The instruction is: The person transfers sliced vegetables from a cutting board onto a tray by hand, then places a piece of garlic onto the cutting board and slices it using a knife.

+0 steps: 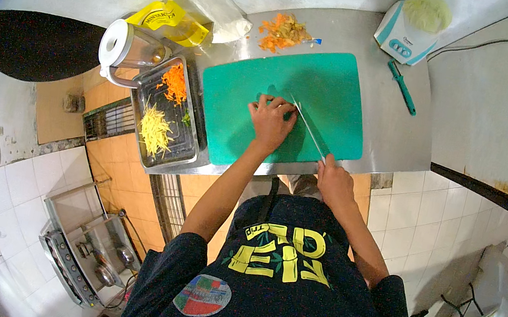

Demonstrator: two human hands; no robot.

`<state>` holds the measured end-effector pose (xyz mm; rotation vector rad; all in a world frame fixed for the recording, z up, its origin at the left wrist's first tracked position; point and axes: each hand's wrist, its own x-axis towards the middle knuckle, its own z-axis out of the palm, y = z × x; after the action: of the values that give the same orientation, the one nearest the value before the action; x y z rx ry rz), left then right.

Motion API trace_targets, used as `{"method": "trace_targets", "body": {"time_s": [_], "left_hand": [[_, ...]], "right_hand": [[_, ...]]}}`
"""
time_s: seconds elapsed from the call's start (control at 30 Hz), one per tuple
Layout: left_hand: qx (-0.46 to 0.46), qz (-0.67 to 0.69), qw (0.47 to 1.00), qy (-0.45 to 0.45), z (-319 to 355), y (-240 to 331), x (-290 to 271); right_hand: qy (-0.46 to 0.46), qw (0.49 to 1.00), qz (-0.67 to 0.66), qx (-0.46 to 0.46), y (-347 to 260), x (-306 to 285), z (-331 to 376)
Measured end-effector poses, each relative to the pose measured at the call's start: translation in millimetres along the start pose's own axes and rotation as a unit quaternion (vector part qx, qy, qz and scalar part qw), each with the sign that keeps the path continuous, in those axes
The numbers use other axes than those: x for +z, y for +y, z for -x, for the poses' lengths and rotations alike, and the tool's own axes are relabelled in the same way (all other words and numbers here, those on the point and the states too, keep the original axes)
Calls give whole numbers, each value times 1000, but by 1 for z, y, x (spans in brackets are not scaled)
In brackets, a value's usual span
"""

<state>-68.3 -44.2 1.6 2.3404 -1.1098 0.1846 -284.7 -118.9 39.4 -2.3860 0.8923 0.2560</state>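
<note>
On the green cutting board [235, 108], my left hand [271, 121] rests with its fingers curled and pressed down. Whatever lies under those fingertips is too small and covered to make out. My right hand [335, 184] is closed round the handle of a kitchen knife [310, 127] at the board's near edge. The blade slants up and left across the board, its tip close beside my left fingertips. A small pale sliver shows by the tip.
Left of the board, a metal tray [187, 140] holds shredded orange vegetable [174, 84] and pale yellow strips [155, 131]. Behind are a blender jug [141, 51], a yellow pouch [172, 22], a white bag [218, 10] and peelings [283, 32]. A green-handled peeler [403, 88] and blender base [400, 38] stand right.
</note>
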Motion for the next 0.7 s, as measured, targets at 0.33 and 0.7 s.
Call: {"method": "trace_targets", "body": {"time_s": [0.33,0.7], "left_hand": [[0,13,1000,-28,-1,-3,0],[4,12,1000,-4,-2,-5,0]], "right_hand": [[16,1000,3,-8,-1,10,-12],[-28,999,-16,18,4,7,-4]]}}
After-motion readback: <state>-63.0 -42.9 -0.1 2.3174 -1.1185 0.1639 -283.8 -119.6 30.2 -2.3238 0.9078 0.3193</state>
